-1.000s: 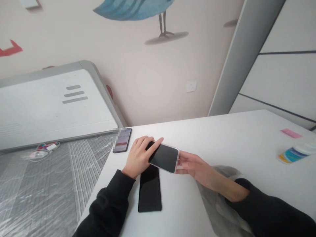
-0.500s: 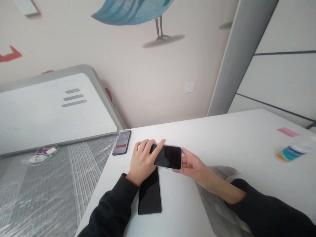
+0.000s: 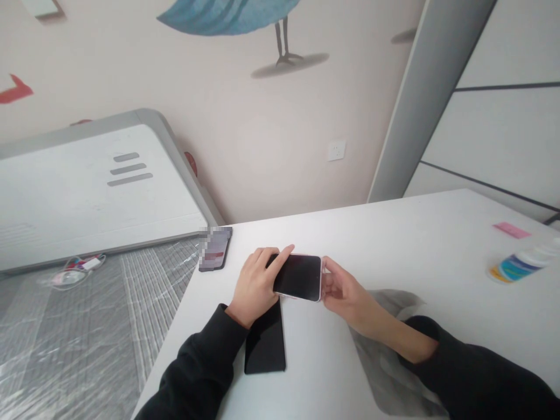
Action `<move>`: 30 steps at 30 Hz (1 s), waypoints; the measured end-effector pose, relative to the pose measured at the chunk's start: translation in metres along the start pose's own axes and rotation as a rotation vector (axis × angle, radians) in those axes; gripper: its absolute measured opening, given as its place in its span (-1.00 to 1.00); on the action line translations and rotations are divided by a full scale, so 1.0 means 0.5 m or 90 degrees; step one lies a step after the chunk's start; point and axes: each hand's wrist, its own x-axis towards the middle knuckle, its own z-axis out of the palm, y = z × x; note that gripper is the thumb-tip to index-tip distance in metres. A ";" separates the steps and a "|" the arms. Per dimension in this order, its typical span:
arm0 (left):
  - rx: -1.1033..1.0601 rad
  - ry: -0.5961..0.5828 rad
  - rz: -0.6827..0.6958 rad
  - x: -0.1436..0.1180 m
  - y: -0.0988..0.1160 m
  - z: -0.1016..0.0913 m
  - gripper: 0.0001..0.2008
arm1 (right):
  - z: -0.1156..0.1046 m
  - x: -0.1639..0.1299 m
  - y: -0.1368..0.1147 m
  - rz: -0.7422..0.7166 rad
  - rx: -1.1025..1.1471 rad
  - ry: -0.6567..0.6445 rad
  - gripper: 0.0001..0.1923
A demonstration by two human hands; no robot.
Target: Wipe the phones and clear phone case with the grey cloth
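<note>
A smartphone (image 3: 300, 278) with a dark screen lies sideways between my hands, screen up, above the white table. My left hand (image 3: 258, 283) is closed round its left end, one finger stretched along the top edge. At the right end, my right hand (image 3: 343, 291) pinches the corner, where a thin see-through rim like a clear case shows; its curled fingers are partly hidden. Below my left hand lies a black phone-like slab (image 3: 265, 344), its upper end covered by the hand. Another phone (image 3: 215, 249), with its screen lit and partly pixelated, rests at the table's left edge.
The white table (image 3: 324, 361) carries a white bottle with a blue and yellow label (image 3: 518, 267) and a pink slip (image 3: 511, 230) at the right. Left of it are a plastic-covered mattress (image 3: 87, 338) with a coiled cable (image 3: 79, 271), and a headboard (image 3: 65, 198).
My right hand's fingers have shifted at the smartphone's right end, and a see-through rim shows there more plainly. My left hand keeps its grip. The view has tilted slightly.
</note>
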 end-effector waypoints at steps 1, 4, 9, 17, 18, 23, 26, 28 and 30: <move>-0.021 -0.004 -0.005 -0.001 -0.001 0.001 -0.30 | 0.001 -0.001 -0.004 -0.009 -0.014 -0.002 -0.68; -0.035 -0.023 -0.011 -0.003 -0.008 0.003 -0.27 | 0.003 0.000 -0.008 -0.008 -0.004 -0.027 -0.66; -0.147 -0.095 -0.017 -0.005 -0.021 0.003 -0.27 | -0.011 0.009 0.016 -0.017 0.072 -0.067 -0.55; -0.398 -0.098 -0.061 -0.001 -0.008 -0.008 -0.14 | -0.036 0.004 0.028 -0.035 0.087 -0.116 -0.47; -0.411 -0.092 -0.064 -0.001 -0.005 -0.009 -0.23 | -0.034 0.002 0.023 -0.031 0.084 -0.121 -0.47; -0.472 0.015 -0.110 -0.008 -0.002 0.004 -0.51 | -0.026 0.002 0.001 -0.017 0.032 -0.119 -0.47; -0.631 0.144 -0.268 -0.005 -0.007 0.008 -0.66 | -0.047 0.016 -0.006 -0.008 -0.049 0.016 -0.60; -0.796 0.269 -0.375 0.001 -0.013 0.002 -0.64 | -0.074 0.031 -0.007 -0.002 -0.114 0.127 -0.71; -0.944 0.353 -0.440 0.008 -0.021 -0.008 -0.59 | -0.100 0.043 -0.006 0.007 -0.168 0.171 -0.77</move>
